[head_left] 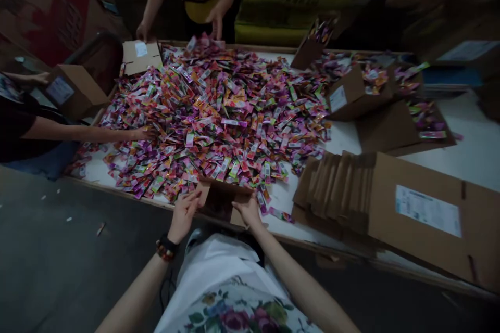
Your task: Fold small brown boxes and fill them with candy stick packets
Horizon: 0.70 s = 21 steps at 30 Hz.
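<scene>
Inside the held carton (223, 200), murk.

Light: dim | Floor (35, 265): dark grey (small white scraps (69, 219) about) | Table (472, 119): white-topped, brown-edged

L hand (183, 217) touching, R hand (249, 212) gripping cdbd box (222, 199) at table (346, 136) edge; pkt heap (219, 109) lying beyond; co-worker's hand (142, 134) touching heap at L.
</scene>
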{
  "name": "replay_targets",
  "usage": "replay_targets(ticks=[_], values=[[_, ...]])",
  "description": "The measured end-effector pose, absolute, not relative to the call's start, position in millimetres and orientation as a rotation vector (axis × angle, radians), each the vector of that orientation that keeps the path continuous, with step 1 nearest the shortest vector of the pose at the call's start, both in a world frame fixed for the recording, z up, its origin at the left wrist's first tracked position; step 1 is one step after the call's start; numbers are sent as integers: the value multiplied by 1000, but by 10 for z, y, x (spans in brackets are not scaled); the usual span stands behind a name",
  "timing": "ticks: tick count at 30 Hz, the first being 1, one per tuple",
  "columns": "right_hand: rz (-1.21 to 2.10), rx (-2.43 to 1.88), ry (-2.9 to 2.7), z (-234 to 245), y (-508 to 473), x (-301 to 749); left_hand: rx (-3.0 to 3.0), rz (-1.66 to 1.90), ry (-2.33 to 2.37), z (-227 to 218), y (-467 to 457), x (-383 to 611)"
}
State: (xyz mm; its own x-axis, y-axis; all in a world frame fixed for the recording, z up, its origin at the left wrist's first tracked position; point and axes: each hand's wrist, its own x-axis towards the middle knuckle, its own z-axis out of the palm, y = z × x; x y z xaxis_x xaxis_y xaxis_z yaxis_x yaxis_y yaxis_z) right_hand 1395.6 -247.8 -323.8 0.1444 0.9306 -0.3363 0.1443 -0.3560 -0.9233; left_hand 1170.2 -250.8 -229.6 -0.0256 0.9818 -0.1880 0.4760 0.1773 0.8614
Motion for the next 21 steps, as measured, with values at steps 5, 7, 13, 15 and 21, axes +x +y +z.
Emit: replay_targets(ticks=[5, 7, 13, 15, 21], values=[[1575, -1269, -1462, -2779, -2112, 14373, 1706, 564, 1896, -2536, -2217, 11933], [1563, -1107, -1833, -2578, -2095, 14470, 1657, 616, 1962, -2663, -2164, 12021], [1461, -983, -2491, -2503, -2366, 14381, 1522, 787, 1915, -2717, -2229, 11951], [1383, -1030, -2555, -2566, -2399, 14309, 1919, 396, 1585, -2608, -2161, 11906], [1238, -1133, -2566, -2794, -2479, 14174, 2233, -241, 901, -2486, -1830, 12082]])
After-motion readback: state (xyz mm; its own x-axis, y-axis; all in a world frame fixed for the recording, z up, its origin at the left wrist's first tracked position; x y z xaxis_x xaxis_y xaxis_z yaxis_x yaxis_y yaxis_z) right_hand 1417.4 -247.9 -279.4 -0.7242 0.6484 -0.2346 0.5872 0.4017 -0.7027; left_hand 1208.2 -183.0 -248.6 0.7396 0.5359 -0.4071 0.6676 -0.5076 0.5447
